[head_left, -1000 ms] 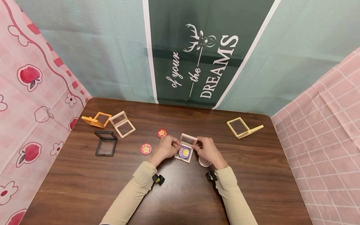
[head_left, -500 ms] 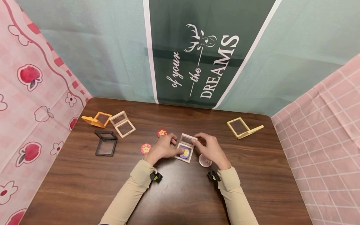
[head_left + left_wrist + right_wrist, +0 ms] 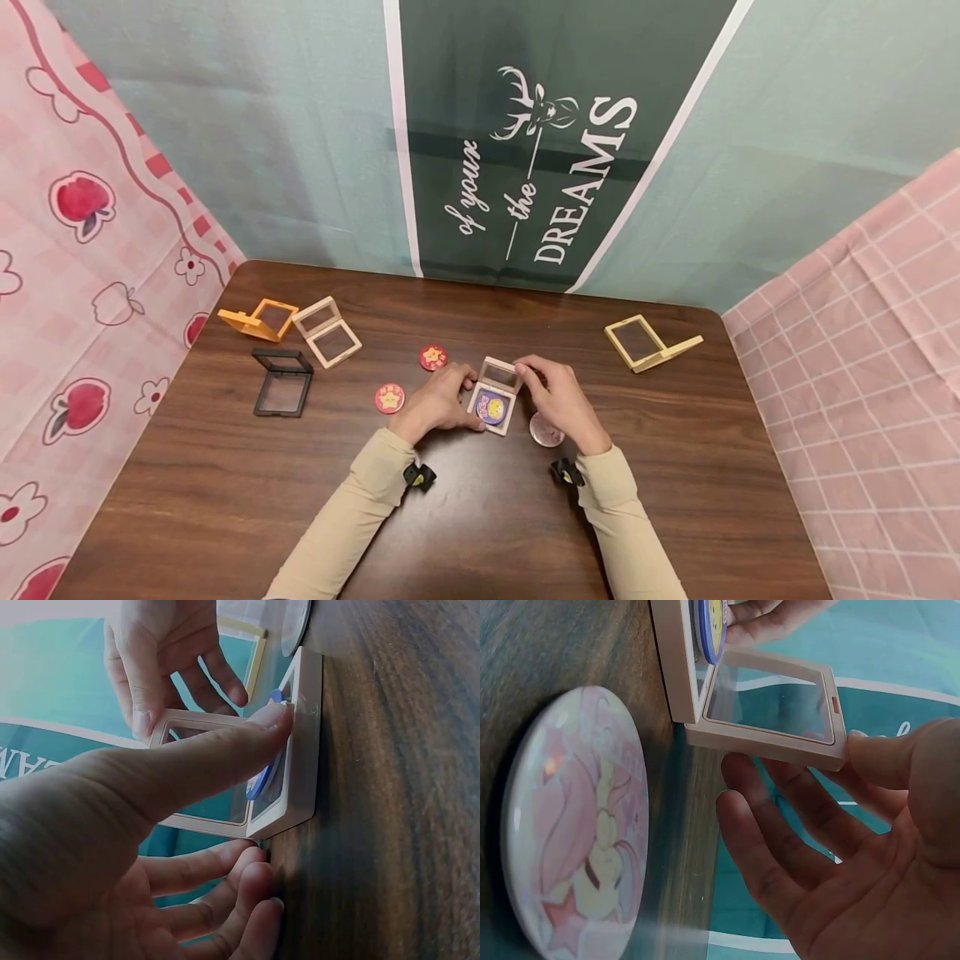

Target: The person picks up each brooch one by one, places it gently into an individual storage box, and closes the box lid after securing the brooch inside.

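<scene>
A pale pink hinged display case (image 3: pixel 501 374) stands on the table with its lid raised. Inside its base lies a round blue badge (image 3: pixel 492 408) with a yellow figure. My left hand (image 3: pixel 438 400) holds the base from the left, thumb on the front rim and fingers by the hinge side. In the left wrist view the thumb covers part of the badge (image 3: pixel 259 784). My right hand (image 3: pixel 561 398) pinches the lid's right corner (image 3: pixel 825 754) between thumb and index finger, other fingers loosely bent behind it. A round pink badge (image 3: pixel 585 825) lies below the right hand.
Two red star badges (image 3: pixel 389 398) lie left of the left hand. Open frames, orange (image 3: pixel 273 318), beige (image 3: pixel 332 342) and black (image 3: pixel 283 392), stand at the left. A yellow open frame (image 3: pixel 636 340) stands at the back right. Fabric curtains border the table.
My left thumb has moved off the badge to the case's front rim, with the fingers at its side. My right hand stays at the lid's right side, which remains raised.
</scene>
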`<state>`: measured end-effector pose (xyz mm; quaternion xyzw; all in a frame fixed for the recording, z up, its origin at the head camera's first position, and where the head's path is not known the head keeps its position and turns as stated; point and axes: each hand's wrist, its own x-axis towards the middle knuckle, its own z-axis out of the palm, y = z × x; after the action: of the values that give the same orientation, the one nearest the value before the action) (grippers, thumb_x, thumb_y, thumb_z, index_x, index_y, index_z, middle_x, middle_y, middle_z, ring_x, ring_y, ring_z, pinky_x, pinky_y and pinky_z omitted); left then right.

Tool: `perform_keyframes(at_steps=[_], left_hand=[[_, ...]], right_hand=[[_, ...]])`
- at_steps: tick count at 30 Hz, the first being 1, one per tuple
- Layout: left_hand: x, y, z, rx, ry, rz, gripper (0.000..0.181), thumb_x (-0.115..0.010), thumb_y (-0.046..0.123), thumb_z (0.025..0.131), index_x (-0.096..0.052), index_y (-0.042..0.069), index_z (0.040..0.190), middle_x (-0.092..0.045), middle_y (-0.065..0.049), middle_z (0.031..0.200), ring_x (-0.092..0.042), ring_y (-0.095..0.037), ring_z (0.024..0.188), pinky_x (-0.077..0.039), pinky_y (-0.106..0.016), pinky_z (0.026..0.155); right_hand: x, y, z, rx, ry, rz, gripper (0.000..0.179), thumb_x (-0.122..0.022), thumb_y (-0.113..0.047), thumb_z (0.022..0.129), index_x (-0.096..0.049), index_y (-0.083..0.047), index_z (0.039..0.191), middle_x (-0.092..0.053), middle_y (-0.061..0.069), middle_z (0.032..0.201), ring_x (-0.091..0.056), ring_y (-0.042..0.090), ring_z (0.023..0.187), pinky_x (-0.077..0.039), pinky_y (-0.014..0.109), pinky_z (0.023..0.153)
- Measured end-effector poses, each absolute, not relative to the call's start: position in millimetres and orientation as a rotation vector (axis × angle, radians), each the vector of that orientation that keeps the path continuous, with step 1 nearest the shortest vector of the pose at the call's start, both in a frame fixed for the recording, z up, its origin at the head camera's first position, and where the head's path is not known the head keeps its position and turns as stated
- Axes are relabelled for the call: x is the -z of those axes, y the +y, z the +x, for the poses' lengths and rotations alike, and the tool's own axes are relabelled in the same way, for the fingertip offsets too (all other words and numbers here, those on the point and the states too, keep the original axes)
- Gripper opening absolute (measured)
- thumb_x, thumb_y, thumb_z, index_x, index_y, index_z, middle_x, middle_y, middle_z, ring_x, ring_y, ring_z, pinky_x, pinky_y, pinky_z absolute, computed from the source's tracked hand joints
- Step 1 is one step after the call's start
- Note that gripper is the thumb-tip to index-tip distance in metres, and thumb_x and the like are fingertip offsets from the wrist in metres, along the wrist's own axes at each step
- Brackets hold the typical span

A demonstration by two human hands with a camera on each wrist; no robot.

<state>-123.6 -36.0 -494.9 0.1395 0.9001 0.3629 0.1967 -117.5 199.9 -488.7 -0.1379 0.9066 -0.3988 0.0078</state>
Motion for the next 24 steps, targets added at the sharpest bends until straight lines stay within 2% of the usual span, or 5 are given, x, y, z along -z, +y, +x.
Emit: perform_keyframes(at_steps=[7, 15, 20, 24], left_hand=[[495.6, -35.9, -123.8, -1.01, 2.526, 0.398, 0.071, -0.103, 0.026, 0.069, -0.065, 0.006, 0.125, -0.063, -0.005, 0.113, -0.055, -0.018, 0.099, -0.05, -0.037, 0.092], [497.1, -35.7, -124.1, -1.02, 2.512, 0.388, 0.066, -0.104, 0.018, 0.067, -0.065, 0.007, 0.119, -0.063, -0.004, 0.108, -0.054, -0.016, 0.09, -0.049, -0.034, 0.082], [497.7, -35.7, -123.9, -1.018, 2.514, 0.38, 0.064, -0.104, 0.018, 0.067, -0.065, 0.008, 0.118, -0.063, -0.003, 0.108, -0.054, -0.016, 0.089, -0.049, -0.033, 0.08], [497.1, -35.8, -123.8, -1.007, 2.518, 0.381, 0.064, -0.104, 0.019, 0.067, -0.065, 0.009, 0.117, -0.063, -0.003, 0.107, -0.054, -0.016, 0.089, -0.048, -0.033, 0.081]], right_hand=[[491.2, 200.9, -118.6, 1.244, 2.83, -0.418, 0.025, -0.056, -0.026, 0.113, -0.078, -0.014, 0.116, -0.078, 0.008, 0.102, -0.064, 0.017, 0.085, -0.054, 0.039, 0.082], [489.3, 201.8, -117.4, 1.239, 2.792, -0.39, 0.023, -0.058, -0.026, 0.112, -0.077, -0.012, 0.114, -0.076, 0.008, 0.097, -0.063, 0.018, 0.083, -0.052, 0.037, 0.08], [488.2, 202.7, -117.1, 1.25, 2.762, -0.392, 0.023, -0.059, -0.026, 0.112, -0.076, -0.011, 0.113, -0.074, 0.01, 0.095, -0.062, 0.021, 0.082, -0.05, 0.034, 0.077], [487.5, 203.0, -117.4, 1.248, 2.754, -0.395, 0.02, -0.061, -0.024, 0.111, -0.076, -0.011, 0.111, -0.075, 0.008, 0.096, -0.063, 0.019, 0.083, -0.052, 0.033, 0.078]])
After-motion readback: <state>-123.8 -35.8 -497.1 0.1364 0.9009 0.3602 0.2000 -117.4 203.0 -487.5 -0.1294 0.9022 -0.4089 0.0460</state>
